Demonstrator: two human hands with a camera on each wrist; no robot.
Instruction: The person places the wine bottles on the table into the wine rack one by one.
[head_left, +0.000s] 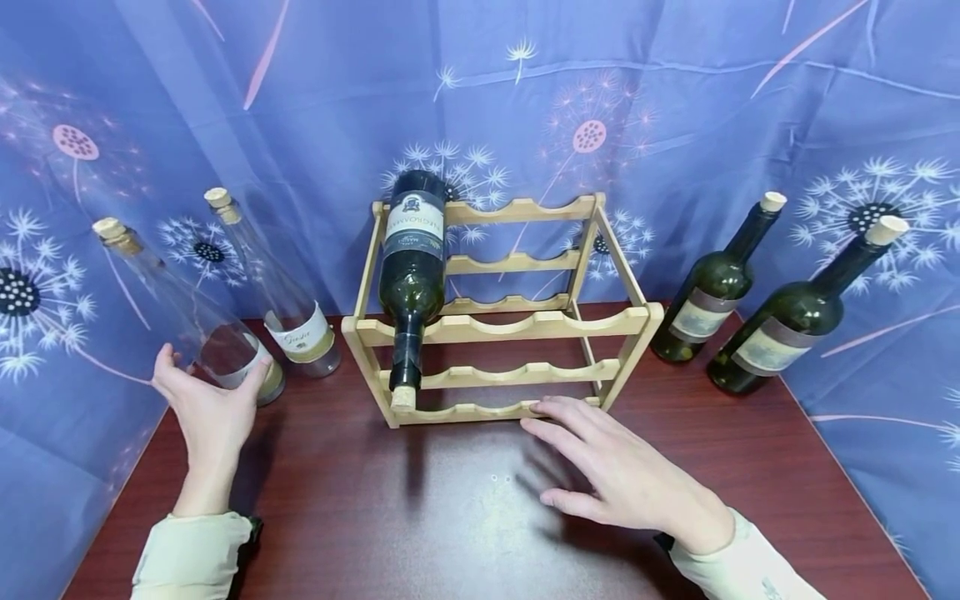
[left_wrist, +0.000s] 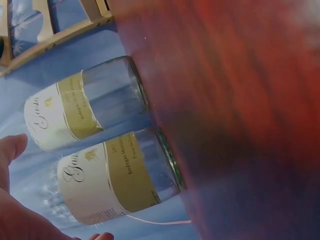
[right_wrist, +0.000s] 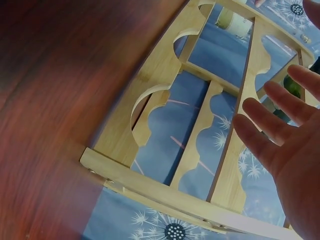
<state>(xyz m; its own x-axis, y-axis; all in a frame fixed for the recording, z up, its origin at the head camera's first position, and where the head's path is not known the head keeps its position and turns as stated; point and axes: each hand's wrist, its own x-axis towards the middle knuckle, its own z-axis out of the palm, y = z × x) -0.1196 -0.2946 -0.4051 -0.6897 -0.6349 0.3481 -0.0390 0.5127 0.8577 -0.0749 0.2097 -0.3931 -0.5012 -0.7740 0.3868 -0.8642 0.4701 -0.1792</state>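
Note:
My left hand is spread at the nearer clear glass bottle, its thumb and fingers on either side. In the left wrist view a gap shows between the thumb and the labelled bottle. A second clear bottle, also corked, stands just behind. My right hand hovers with loosely spread fingers before the wooden wine rack, holding nothing; in the right wrist view its fingers look straight. A dark green wine bottle lies on the rack's top left slot, cork toward me.
Two dark green corked bottles stand right of the rack, one nearer the rack and one farther right. A blue curtain with dandelion prints hangs around the back and sides of the reddish-brown table.

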